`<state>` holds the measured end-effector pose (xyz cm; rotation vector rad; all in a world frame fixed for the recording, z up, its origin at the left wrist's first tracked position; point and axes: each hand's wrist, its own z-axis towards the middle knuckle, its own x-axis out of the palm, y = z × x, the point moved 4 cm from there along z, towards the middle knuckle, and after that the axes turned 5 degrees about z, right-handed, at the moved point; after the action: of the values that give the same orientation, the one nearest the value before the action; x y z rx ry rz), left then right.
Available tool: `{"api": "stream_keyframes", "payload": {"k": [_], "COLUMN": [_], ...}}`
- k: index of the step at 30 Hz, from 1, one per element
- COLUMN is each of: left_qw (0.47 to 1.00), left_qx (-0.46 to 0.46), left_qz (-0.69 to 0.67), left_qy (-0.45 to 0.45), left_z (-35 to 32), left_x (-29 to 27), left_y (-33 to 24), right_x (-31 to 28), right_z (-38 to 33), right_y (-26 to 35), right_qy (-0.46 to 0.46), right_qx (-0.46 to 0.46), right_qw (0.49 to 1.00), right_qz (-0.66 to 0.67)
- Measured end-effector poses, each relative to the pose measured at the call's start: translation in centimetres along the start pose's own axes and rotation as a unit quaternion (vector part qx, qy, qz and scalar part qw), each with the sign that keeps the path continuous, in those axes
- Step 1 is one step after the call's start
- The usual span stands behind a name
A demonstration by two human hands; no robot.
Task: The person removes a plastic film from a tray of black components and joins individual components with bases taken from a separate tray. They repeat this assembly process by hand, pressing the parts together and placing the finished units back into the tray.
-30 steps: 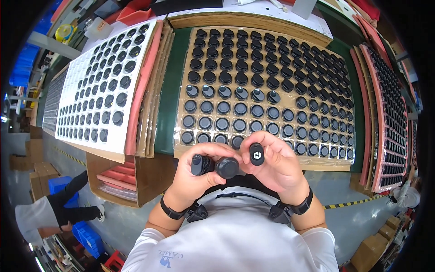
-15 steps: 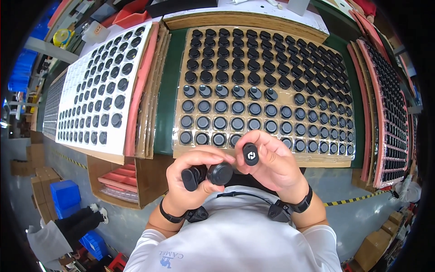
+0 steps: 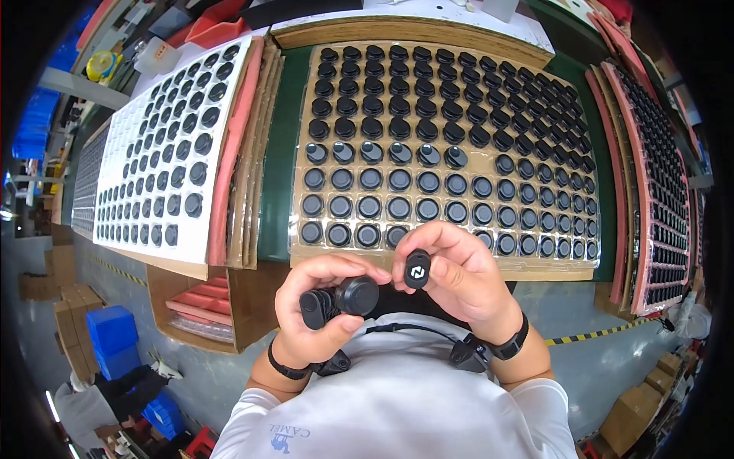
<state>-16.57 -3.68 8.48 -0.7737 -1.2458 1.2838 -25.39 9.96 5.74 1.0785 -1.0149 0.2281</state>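
My left hand [image 3: 300, 340] is closed around a round black cap-like piece [image 3: 358, 296] and several black pieces stacked behind it; an oval one [image 3: 312, 310] shows at the outer end. Between the thumb and fingers of my right hand [image 3: 468, 279] is a small oval black piece [image 3: 417, 269] with a white mark on its face. Both hands are raised close together at the near edge of a clear blister tray [image 3: 527, 269] on brown card. Black pieces stand in its rows, round nearer and oval farther back; one pocket in a middle row is bare.
A white tray [image 3: 189, 246] of black pieces lies on a card stack at left; another filled tray [image 3: 664, 206] with pink edging is at right. Below left is a cardboard box [image 3: 252, 321] with pink trays. A wooden bar [image 3: 413, 34] borders the back. Another person [image 3: 88, 413] is lower left.
Both hands have shifted slightly left with their pieces, and the round piece in my left hand has turned a little. The person at lower left has shifted position.
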Motion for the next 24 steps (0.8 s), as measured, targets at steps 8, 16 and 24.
{"api": "stream_keyframes", "payload": {"k": [8,16,24], "left_qw": [0.993,0.993,0.991], "left_qx": [-0.083,-0.101,-0.114], "left_qz": [0.017,0.002,-0.001], "left_qy": [-0.078,-0.066,-0.077], "left_z": [-0.2,0.0,-0.1], "left_x": [-0.3,-0.3,-0.5], "left_y": [0.4,0.6,0.9], "right_x": [0.2,0.0,0.3], "right_z": [-0.3,-0.4,-0.6], "right_y": [0.4,0.9,1.1], "right_qy": [-0.050,-0.088,-0.105], "right_qx": [0.032,0.003,-0.018], "right_qw": [0.997,0.995,0.985], "right_qz": [0.051,-0.037,-0.135]}}
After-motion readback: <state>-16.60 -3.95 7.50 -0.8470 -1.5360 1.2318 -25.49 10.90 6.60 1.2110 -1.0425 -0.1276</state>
